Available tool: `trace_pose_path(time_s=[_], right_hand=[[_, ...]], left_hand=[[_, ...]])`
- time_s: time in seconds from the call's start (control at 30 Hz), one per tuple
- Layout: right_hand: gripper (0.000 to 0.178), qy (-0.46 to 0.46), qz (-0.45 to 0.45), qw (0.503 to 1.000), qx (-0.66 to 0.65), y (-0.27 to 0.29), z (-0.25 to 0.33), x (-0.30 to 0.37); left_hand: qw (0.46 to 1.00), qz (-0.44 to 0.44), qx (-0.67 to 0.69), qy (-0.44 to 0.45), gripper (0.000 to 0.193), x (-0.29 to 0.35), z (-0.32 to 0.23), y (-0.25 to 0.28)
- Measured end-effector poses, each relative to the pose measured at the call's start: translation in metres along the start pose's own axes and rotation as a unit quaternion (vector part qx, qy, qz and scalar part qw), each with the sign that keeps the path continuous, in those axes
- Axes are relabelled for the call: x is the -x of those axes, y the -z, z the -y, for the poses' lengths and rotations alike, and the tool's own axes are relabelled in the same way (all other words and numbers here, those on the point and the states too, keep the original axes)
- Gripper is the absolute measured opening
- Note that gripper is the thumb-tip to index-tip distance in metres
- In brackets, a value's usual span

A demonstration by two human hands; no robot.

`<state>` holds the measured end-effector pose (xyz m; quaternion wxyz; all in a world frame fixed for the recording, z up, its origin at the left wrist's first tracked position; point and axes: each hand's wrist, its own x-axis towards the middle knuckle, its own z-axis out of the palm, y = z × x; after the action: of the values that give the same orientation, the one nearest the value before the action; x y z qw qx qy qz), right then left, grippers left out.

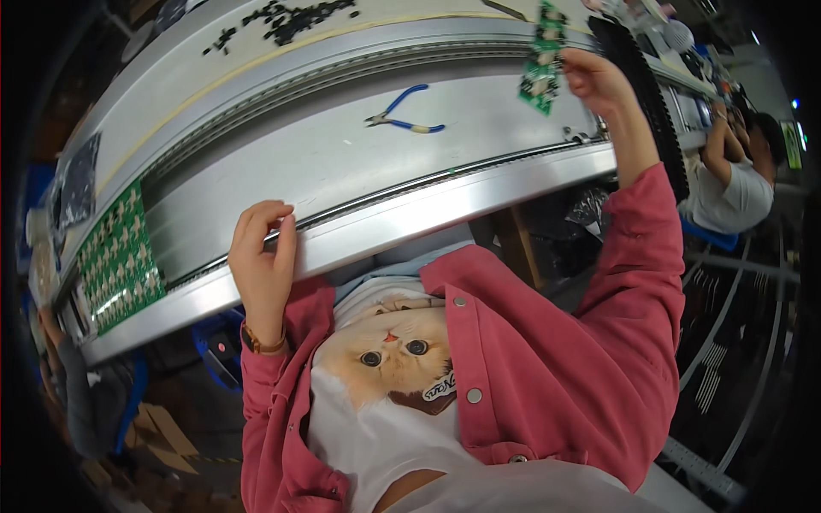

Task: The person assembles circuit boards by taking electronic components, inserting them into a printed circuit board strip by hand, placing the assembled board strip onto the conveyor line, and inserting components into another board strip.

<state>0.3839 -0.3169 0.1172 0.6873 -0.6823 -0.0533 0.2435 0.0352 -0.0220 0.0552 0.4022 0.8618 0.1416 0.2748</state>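
Note:
At the far right, my right hand (pixel 596 84) is closed on the edge of a narrow strip of green circuit boards (pixel 545 64), held up over the line with small dark and pale parts on it. My left hand (pixel 262 250) rests by the near metal rail (pixel 410 221); its fingers are loosely bent, thumb apart from them, and nothing shows between them. Between my hands, farther back, a pair of blue-handled cutting pliers (pixel 402 116) lies with its handles spread on the pale surface. A large green circuit board panel (pixel 122 256) lies at the left end.
Small black parts (pixel 295 19) are scattered on the far shelf. A dark bag (pixel 81 181) lies at the far left. A black ridged strip (pixel 646 103) stands beyond my right wrist. Another person (pixel 731 179) sits at the right, and someone's arm (pixel 73 376) shows at the left.

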Motion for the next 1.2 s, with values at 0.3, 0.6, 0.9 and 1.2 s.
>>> trace_pose_path(time_s=[0.3, 0.6, 0.9, 1.2], right_hand=[[0.014, -0.046, -0.198, 0.972, 0.120, 0.182, 0.019, 0.021], [0.019, -0.103, -0.348, 0.895, 0.260, 0.204, -0.005, 0.030], [0.024, -0.152, -0.484, 0.773, 0.380, 0.288, -0.016, 0.001], [0.040, -0.012, -0.406, 0.749, 0.523, 0.292, -0.001, -0.057]], left_hand=[[0.998, 0.013, -0.055, 0.012, 0.010, 0.001, -0.005, 0.006], [0.994, 0.009, -0.107, 0.014, 0.009, 0.005, -0.001, 0.004], [0.993, 0.017, -0.111, 0.022, 0.009, 0.003, -0.001, 0.001], [0.995, -0.020, -0.094, -0.014, 0.010, 0.008, 0.002, 0.002]])
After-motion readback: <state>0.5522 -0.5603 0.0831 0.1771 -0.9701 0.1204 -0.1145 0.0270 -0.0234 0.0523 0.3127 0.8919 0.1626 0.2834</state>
